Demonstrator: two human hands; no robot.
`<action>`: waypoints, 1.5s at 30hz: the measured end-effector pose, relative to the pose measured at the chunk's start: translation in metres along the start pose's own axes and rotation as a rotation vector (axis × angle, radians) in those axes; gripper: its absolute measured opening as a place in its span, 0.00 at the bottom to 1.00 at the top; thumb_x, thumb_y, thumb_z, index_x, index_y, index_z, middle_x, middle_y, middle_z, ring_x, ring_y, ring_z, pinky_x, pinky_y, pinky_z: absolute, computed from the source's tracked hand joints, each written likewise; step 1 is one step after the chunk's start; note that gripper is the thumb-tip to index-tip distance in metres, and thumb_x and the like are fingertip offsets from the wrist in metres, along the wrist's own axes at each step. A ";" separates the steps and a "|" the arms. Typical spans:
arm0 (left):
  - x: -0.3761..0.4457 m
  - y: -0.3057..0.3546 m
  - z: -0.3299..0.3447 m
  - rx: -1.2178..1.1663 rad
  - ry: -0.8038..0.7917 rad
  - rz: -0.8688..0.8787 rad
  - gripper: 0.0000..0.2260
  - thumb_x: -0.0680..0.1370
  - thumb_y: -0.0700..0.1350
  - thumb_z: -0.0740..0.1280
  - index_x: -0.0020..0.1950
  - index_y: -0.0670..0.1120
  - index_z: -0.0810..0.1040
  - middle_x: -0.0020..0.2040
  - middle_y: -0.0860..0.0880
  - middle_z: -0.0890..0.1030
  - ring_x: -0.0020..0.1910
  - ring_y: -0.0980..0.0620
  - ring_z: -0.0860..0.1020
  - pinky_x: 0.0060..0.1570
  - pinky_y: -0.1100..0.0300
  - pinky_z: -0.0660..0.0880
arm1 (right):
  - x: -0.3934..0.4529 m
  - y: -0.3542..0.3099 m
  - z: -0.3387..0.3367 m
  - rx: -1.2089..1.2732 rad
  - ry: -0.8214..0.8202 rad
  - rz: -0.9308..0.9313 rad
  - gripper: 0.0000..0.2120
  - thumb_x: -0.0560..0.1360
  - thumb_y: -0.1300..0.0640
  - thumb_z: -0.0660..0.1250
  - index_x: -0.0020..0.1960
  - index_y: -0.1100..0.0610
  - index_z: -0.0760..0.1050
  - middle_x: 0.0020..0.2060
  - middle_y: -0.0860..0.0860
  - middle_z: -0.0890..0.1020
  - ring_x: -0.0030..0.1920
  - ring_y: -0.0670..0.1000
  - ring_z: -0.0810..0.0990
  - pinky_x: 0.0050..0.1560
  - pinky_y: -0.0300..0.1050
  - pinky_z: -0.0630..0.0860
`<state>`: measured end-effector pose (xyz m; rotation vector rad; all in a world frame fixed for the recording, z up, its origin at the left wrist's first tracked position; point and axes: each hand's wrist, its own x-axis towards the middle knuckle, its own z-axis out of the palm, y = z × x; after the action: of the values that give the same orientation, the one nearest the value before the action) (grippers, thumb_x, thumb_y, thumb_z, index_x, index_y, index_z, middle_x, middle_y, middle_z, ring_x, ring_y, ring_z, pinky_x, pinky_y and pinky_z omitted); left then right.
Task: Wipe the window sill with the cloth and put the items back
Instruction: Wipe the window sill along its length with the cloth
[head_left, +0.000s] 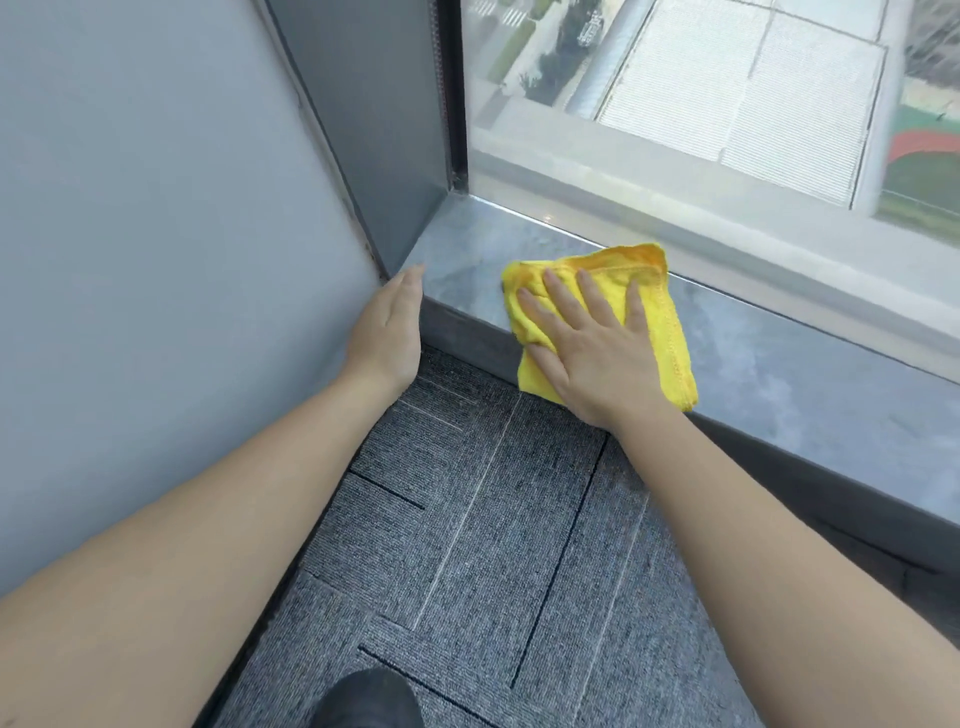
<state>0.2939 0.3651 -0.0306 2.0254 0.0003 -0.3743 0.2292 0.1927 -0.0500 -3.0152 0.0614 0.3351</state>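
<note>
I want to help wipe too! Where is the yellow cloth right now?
The yellow cloth lies flat on the grey window sill near its left corner, pressed under the right hand, with its near edge hanging slightly over the front.

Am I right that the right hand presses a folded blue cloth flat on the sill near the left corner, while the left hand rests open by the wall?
Only the colour is wrong. The head view shows the right hand pressing a folded yellow cloth on the sill; the left hand is open by the wall.
</note>
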 end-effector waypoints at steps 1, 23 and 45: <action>0.000 0.002 0.003 -0.004 0.005 0.006 0.15 0.80 0.47 0.48 0.57 0.49 0.73 0.59 0.52 0.75 0.62 0.55 0.69 0.60 0.67 0.58 | -0.008 0.006 0.002 0.002 0.005 0.074 0.26 0.79 0.42 0.45 0.75 0.42 0.44 0.77 0.45 0.47 0.77 0.53 0.42 0.72 0.65 0.37; 0.014 0.011 0.011 0.138 -0.021 0.107 0.18 0.80 0.46 0.48 0.67 0.44 0.67 0.70 0.47 0.69 0.69 0.53 0.64 0.57 0.73 0.56 | 0.017 -0.019 0.000 0.099 0.051 0.097 0.24 0.80 0.44 0.45 0.75 0.44 0.48 0.77 0.47 0.48 0.77 0.52 0.42 0.72 0.62 0.37; 0.015 0.017 0.040 0.193 -0.112 0.243 0.24 0.75 0.51 0.47 0.63 0.43 0.72 0.66 0.44 0.74 0.67 0.48 0.67 0.66 0.59 0.59 | 0.012 -0.003 -0.002 0.322 0.041 0.837 0.34 0.77 0.39 0.48 0.76 0.54 0.40 0.77 0.55 0.41 0.75 0.63 0.37 0.67 0.73 0.37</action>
<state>0.3005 0.3206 -0.0368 2.1607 -0.3600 -0.3423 0.2413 0.1954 -0.0508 -2.5166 1.2530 0.2810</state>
